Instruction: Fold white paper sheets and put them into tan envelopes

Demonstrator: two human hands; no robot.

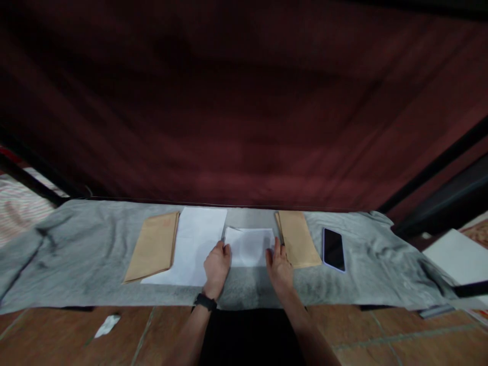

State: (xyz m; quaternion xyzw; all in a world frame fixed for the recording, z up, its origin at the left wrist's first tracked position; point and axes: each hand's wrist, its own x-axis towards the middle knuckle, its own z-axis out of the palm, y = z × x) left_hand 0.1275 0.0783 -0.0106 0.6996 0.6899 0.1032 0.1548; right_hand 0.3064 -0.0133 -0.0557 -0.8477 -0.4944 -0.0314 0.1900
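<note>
A folded sheet of white paper (249, 247) lies flat on the grey cloth in front of me, a small flap lifted at its top left. My left hand (217, 264), with a dark watch on the wrist, is closed, thumb and curled fingers pinching the paper's left edge. At the right edge, my right hand (280, 264) rests with thumb and fingers stretched out and apart, touching the paper. Larger white sheets (194, 249) lie to the left, partly under a stack of brown envelopes (154, 244). Just beyond my right hand are more brown envelopes (299, 239).
A phone (333, 249) in a lilac case lies right of the envelopes, screen dark. The grey cloth (362, 254) covers the long surface. A dark red curtain (244, 127) hangs behind it. A crumpled white scrap (107, 325) lies on the tiled floor (49, 335).
</note>
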